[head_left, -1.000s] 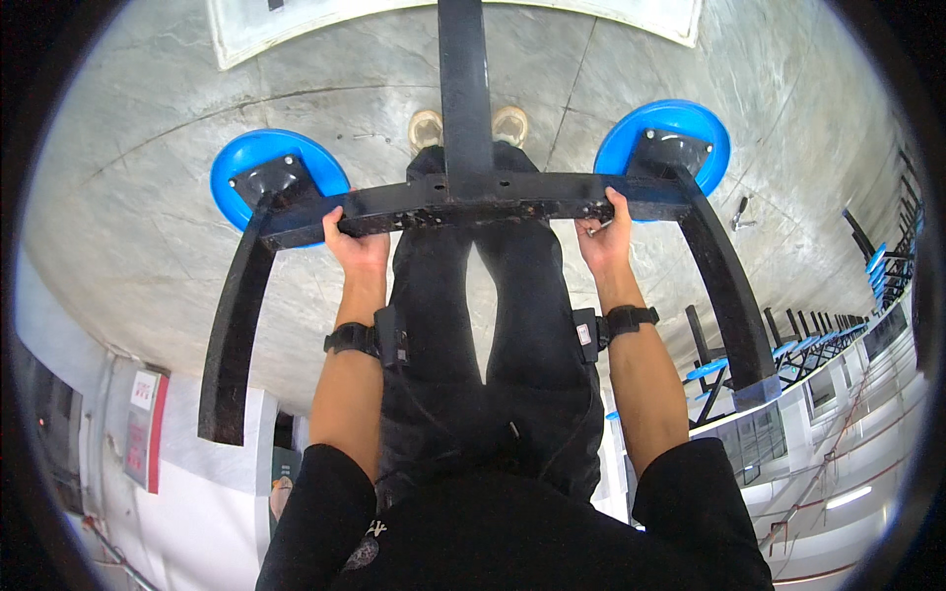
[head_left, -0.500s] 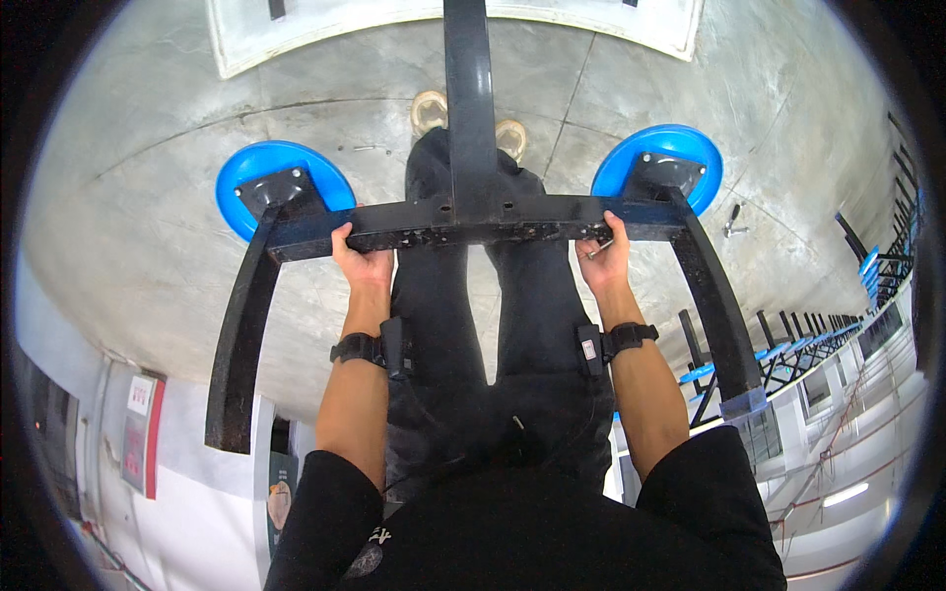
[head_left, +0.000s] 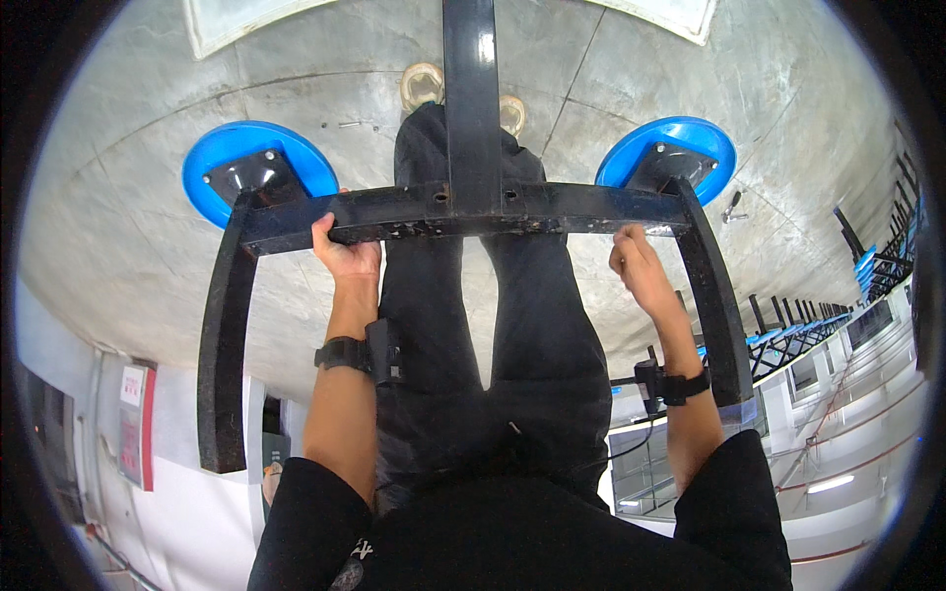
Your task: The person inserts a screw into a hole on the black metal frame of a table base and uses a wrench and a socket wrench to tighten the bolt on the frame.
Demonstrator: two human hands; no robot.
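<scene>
Only the head view to go on here. The big change is the right hand (head_left: pixel 641 264): half a second ago it was gripping the crossbar (head_left: pixel 552 204) of the black metal frame (head_left: pixel 473 118), and now it's let go, fingers curled, right by the bar's near edge. Can't tell if it's brushing the metal or has something small tucked inside.

The left hand (head_left: pixel 347 248) hasn't quit — thumb over the top, fingers wrapped under, so it's closed firmly on the bar. My read: any steadying by hand is now down to that side alone.

The frame lies across in front of the legs (head_left: pixel 424 315), its long beam running away past the shoes, with a blue disc seat (head_left: pixel 222 148) near the left end and another blue disc (head_left: pixel 631 143) near the right.

Containers? Can't pick one out for sure — maybe the red-edged panel (head_left: pixel 135 424) on the left wall is a box front, but whatever's inside is hidden. A small tool (head_left: pixel 731 207) lies on the floor (head_left: pixel 808 128), right side.
</scene>
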